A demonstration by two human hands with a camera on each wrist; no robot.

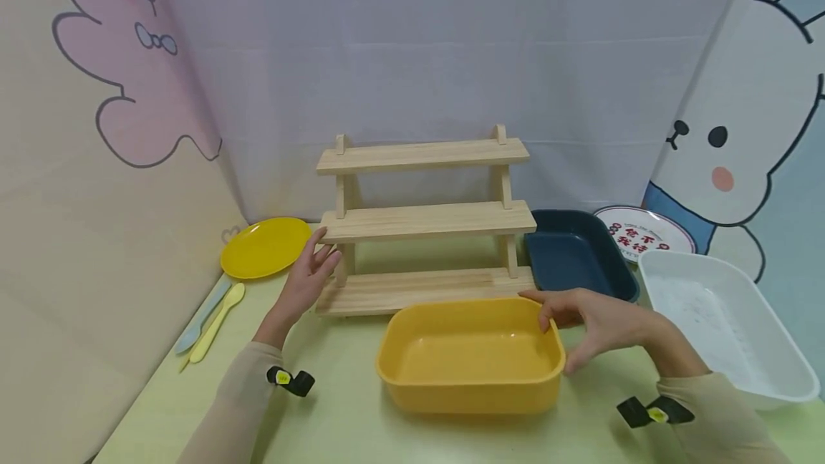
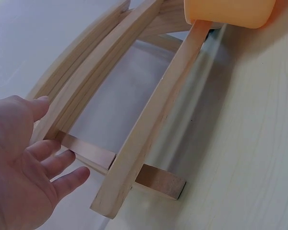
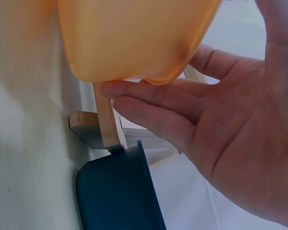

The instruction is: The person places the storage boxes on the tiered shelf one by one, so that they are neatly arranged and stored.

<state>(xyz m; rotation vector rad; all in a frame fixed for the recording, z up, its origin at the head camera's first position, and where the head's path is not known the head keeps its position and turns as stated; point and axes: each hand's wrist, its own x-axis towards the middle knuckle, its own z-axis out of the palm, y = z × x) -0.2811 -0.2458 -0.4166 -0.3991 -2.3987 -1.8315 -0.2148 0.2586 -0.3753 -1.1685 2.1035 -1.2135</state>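
A three-tier wooden shelf rack (image 1: 425, 219) stands at the middle of the table. My left hand (image 1: 307, 278) is at the left end of its middle board, fingertips right at the board's edge. In the left wrist view, that hand's fingers (image 2: 69, 182) are spread and loosely bent beside the wood. In front of the rack is a yellow rectangular basin (image 1: 473, 399), overlapping the bottom board in the head view. My right hand (image 1: 609, 321) grips the basin at its right end, fingers over the rim and thumb at the near right corner. The right wrist view shows fingers (image 3: 153, 96) against its wall.
Right of the rack lie a dark blue basin (image 1: 573, 249), a white oval plate with red lettering (image 1: 677, 224) and a white basin (image 1: 722, 328). On the left are a yellow plate (image 1: 264, 248), a yellow spoon (image 1: 215, 324) and a pale blue utensil (image 1: 193, 331). Curtains close the back.
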